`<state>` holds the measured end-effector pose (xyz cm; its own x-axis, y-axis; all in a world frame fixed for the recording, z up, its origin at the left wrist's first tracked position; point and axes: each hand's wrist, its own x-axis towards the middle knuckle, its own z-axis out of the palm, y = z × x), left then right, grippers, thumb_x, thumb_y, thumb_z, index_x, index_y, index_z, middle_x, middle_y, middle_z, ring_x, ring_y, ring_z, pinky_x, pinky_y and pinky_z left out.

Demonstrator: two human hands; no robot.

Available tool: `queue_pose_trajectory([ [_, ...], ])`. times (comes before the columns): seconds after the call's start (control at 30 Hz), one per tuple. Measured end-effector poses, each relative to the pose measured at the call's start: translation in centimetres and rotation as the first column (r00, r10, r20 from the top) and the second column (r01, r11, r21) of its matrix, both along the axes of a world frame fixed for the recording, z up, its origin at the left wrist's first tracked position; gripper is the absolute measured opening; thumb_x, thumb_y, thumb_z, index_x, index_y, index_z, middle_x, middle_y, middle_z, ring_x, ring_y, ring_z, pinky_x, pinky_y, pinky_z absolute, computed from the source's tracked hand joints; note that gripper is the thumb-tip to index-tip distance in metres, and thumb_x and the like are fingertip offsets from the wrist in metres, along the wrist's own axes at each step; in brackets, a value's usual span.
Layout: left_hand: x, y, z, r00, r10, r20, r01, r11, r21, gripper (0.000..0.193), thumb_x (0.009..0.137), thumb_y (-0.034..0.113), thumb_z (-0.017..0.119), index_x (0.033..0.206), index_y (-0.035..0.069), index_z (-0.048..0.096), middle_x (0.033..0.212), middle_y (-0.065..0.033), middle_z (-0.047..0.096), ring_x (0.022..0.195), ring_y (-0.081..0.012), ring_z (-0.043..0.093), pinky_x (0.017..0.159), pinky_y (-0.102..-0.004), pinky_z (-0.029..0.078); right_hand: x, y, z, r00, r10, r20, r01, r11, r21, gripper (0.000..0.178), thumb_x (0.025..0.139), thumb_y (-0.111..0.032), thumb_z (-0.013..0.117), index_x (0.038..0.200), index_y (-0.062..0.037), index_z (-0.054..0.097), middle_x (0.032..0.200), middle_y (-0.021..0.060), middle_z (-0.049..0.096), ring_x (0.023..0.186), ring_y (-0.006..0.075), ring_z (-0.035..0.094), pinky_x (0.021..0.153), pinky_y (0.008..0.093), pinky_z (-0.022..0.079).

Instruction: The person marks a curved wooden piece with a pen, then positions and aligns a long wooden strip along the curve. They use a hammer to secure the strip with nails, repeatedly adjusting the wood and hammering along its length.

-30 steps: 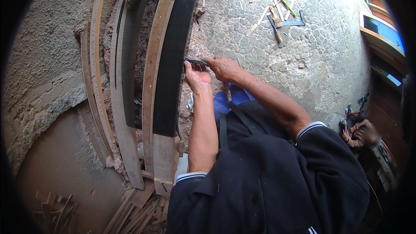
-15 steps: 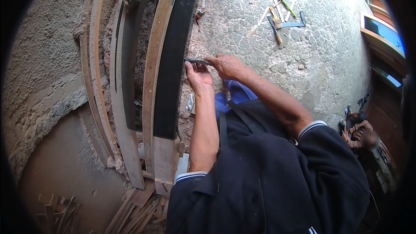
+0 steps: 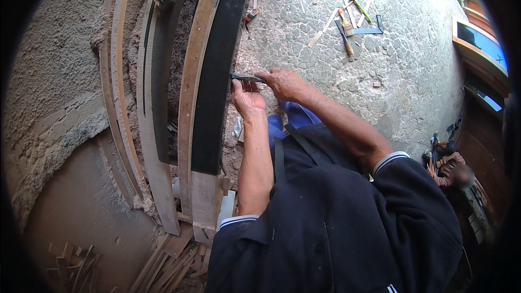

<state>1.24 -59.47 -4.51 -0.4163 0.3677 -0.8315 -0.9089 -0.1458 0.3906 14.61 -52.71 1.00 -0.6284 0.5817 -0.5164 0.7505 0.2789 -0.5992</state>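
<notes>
My right hand (image 3: 285, 83) is closed round the end of a narrow dark chisel (image 3: 251, 77), whose handle its fingers hide. Palm up, my left hand (image 3: 249, 99) pinches the chisel's flat blade near the tip. The tip meets the right-hand edge of a long black-faced board (image 3: 214, 97), which stretches from the far side towards me. Whether the blade cuts into that edge is too small to tell. Bare pale wood shows at the board's near end.
Long planks (image 3: 153, 92) lie left of the board, by a rough wall (image 3: 59, 38). Scrap wood (image 3: 171, 266) is heaped below. A tape measure (image 3: 251, 16), brush (image 3: 347, 28), wooden-handled tool (image 3: 348, 49), hammer (image 3: 361, 9) and black square (image 3: 369, 30) lie on the floor. Another person (image 3: 453, 168) crouches far right.
Both hands keep nearly the same place and grip on the chisel. Only a very slight shift of the left hand and blade shows.
</notes>
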Motion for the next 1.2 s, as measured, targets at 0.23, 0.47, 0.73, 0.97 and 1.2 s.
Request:
queue_pose_trajectory([
  [0.23, 0.3, 1.0, -0.1, 0.999, -0.011, -0.037, 0.011, 1.0, 0.001, 0.027, 0.098, 0.032, 0.064, 0.114, 0.01, 0.066, 0.101, -0.0012, 0.069, 0.09, -0.0151, 0.064, 0.079, -0.0313, 0.054, 0.1, 0.2, -1.0, 0.997, -0.04, -0.064, 0.043, 0.998, 0.048, 0.044, 0.098, -0.018, 0.049, 0.142, -0.021, 0.052, 0.102, 0.0233, 0.063, 0.095, 0.0422, 0.066, 0.082, 0.0497, 0.053],
  [0.47, 0.5, 1.3, 0.5, 0.998, 0.002, -0.06, -0.002, 1.0, 0.001, 0.023, 0.099, 0.028, 0.065, 0.111, 0.01, 0.062, 0.097, -0.0025, 0.066, 0.087, -0.0156, 0.063, 0.077, -0.0309, 0.052, 0.1, 0.3, -1.1, 0.998, -0.027, -0.054, 0.029, 0.999, 0.043, 0.045, 0.099, -0.019, 0.048, 0.143, -0.0226, 0.05, 0.098, 0.0229, 0.063, 0.093, 0.0422, 0.066, 0.08, 0.05, 0.052],
  [0.73, -0.2, 1.8, 1.3, 1.0, 0.019, -0.004, -0.019, 1.0, -0.003, 0.024, 0.097, 0.032, 0.067, 0.105, 0.01, 0.064, 0.091, -0.0017, 0.066, 0.085, -0.0142, 0.062, 0.076, -0.0293, 0.052, 0.2, 0.3, -1.4, 0.994, -0.032, -0.107, 0.036, 0.998, 0.041, 0.046, 0.099, -0.017, 0.049, 0.145, -0.0231, 0.049, 0.096, 0.0234, 0.062, 0.09, 0.0422, 0.066, 0.08, 0.0501, 0.052],
  [0.97, -0.5, 1.8, 0.1, 1.0, 0.013, -0.003, -0.013, 1.0, 0.002, 0.023, 0.097, 0.033, 0.067, 0.103, 0.011, 0.066, 0.094, -0.0016, 0.069, 0.085, -0.0161, 0.064, 0.077, -0.0322, 0.053, 0.4, 0.3, -1.9, 0.988, -0.035, -0.153, 0.04, 0.999, 0.031, 0.046, 0.101, -0.019, 0.049, 0.146, -0.0223, 0.048, 0.094, 0.0235, 0.061, 0.088, 0.0428, 0.065, 0.078, 0.0505, 0.051],
  [1.2, -0.4, 1.8, 0.6, 0.999, 0.017, -0.039, -0.017, 1.0, -0.005, 0.025, 0.1, 0.031, 0.063, 0.107, 0.007, 0.063, 0.095, -0.0037, 0.066, 0.086, -0.0143, 0.063, 0.078, -0.0271, 0.052, 0.4, 0.3, -2.6, 0.978, -0.048, -0.205, 0.055, 0.998, 0.028, 0.046, 0.1, -0.017, 0.05, 0.146, -0.0242, 0.049, 0.094, 0.0231, 0.062, 0.09, 0.0426, 0.065, 0.079, 0.0507, 0.052],
])
